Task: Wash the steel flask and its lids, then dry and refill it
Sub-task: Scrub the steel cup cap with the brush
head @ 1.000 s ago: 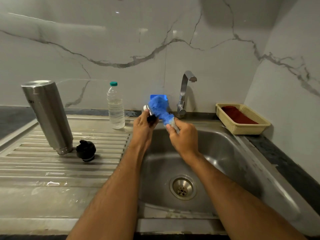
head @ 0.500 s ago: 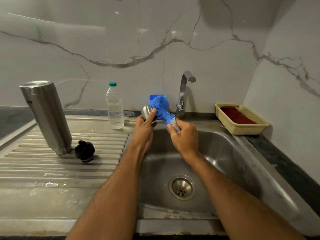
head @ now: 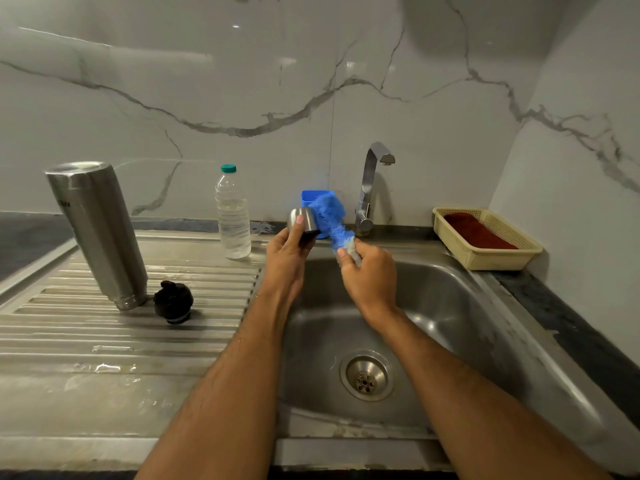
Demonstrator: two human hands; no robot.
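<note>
Since a second ago the steel cap (head: 302, 220) has tipped so its rounded metal side shows more fully above the left thumb, and the blue brush (head: 331, 216) has swung a little rightward; flask and black lid have not moved. The left hand (head: 285, 261) rises at frame centre, fingers and thumb grasping the cap, thumb tip pressed on its steel side. The right hand (head: 369, 278), just right of it, has its fingers clenched round the brush handle, the fluffy blue head angled up and touching the cap's open end. Both forearms reach in from the bottom edge over the sink (head: 450, 306). The flask (head: 97, 233) stands upside down, leaning, on the ribbed drainboard (head: 121, 344) at left, with the black lid (head: 173, 301) just beside its mouth. A water bottle (head: 232, 216) stands behind, a blue cup (head: 310, 197) behind the hands, the tap (head: 370, 188) right of it, and a basket (head: 491, 252) holding a red cloth on the dark counter (head: 571, 327) at right. Veined marble walls fill the upper frame.
</note>
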